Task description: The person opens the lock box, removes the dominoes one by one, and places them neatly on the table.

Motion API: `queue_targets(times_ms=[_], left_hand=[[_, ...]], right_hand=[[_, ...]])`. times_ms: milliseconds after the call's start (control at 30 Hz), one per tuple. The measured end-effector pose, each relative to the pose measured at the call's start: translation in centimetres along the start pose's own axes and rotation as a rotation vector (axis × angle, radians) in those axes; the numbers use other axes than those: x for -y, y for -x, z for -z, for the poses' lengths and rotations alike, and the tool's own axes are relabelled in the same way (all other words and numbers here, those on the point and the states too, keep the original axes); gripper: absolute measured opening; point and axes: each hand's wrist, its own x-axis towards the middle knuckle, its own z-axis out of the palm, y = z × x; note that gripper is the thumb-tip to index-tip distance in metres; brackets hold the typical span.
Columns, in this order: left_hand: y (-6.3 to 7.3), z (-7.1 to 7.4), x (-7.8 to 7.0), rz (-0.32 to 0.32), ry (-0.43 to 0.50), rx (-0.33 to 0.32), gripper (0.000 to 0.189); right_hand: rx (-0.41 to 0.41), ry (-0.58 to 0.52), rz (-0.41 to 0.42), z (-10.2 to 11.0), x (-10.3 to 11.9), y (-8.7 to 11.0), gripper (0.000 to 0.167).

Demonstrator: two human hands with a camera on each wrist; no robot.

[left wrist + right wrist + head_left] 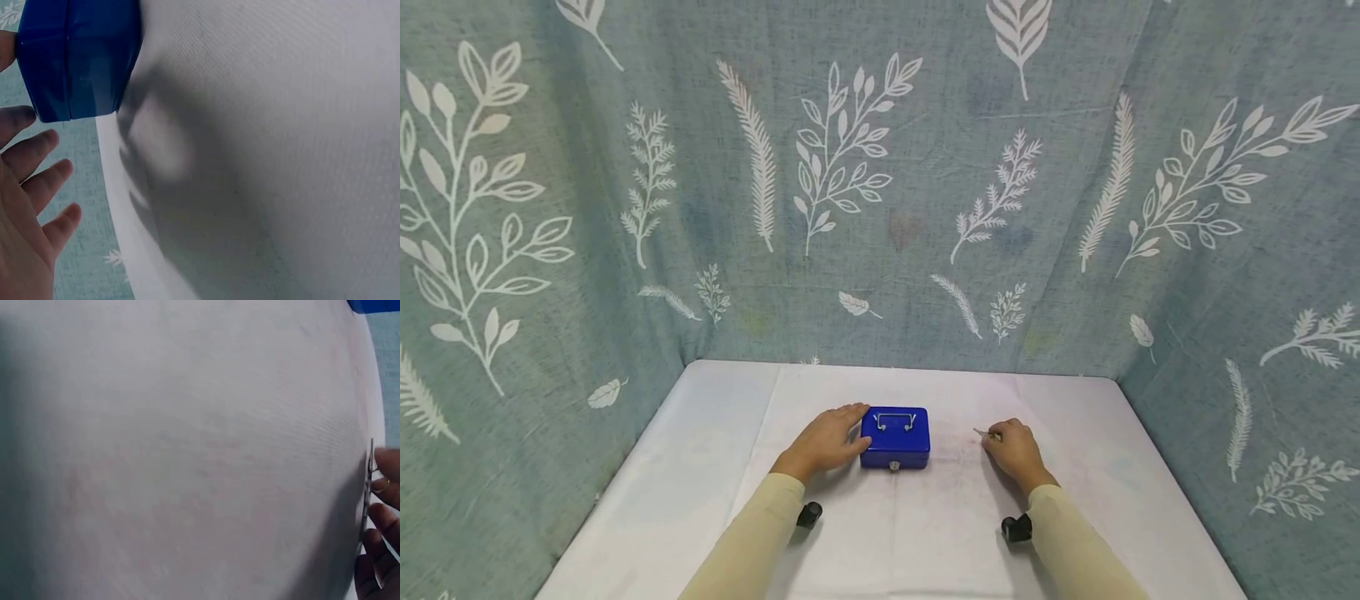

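Observation:
A blue metal cash box (895, 446) sits on the white table, its wire handle on the lid and a round lock on the front. My left hand (827, 442) is at the box's left side, thumb and forefinger touching its edges. In the left wrist view the other fingers of the left hand (28, 206) spread loosely below the box's end (81, 69). To the right of the box, low over the table, my right hand (1015, 450) pinches a small metal key (980, 432), its thin end pointing left. The right wrist view shows the fingertips along the thin metal piece (367, 487).
White cloth covers the table (940, 525). A grey-green curtain (880, 208) with white leaf prints closes off the back and both sides. Black wrist cameras (1017, 528) hang at both sleeves.

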Motion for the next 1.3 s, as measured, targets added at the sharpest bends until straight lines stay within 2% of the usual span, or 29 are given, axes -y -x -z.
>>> queue_targets(times_ms=[267, 500, 600, 767, 867, 1067, 1200, 1300], left_hand=[[0.0, 0.0, 0.0, 0.002, 0.001, 0.016, 0.069], [-0.7, 0.0, 0.0, 0.003, 0.022, 0.034, 0.070], [-0.7, -0.2, 0.0, 0.025, 0.100, 0.045, 0.071], [-0.6, -0.3, 0.0, 0.103, 0.310, 0.085, 0.075], [-0.6, -0.3, 0.1, 0.117, 0.381, 0.081, 0.076], [-0.8, -0.9, 0.4, 0.126, 0.515, 0.062, 0.076], [-0.8, -1.4, 0.5, 0.166, 0.640, 0.069, 0.076], [-0.7, -1.3, 0.5, 0.173, 0.675, 0.069, 0.077]], right_hand=[[0.024, -0.006, -0.025, 0.0, 0.1, -0.7, 0.023], [0.035, -0.014, -0.045, 0.6, 0.4, -0.6, 0.017], [0.054, -0.019, -0.044, 0.7, 0.5, -0.4, 0.015], [0.095, -0.034, -0.046, 0.9, 0.6, -0.2, 0.014], [0.104, -0.022, -0.054, 0.9, 0.8, -0.3, 0.014], [0.085, -0.024, -0.044, 0.8, 1.0, -0.2, 0.009], [0.047, -0.087, -0.012, 0.5, 0.7, 0.3, 0.007], [0.025, -0.142, -0.004, 0.1, 0.5, 0.7, 0.009]])
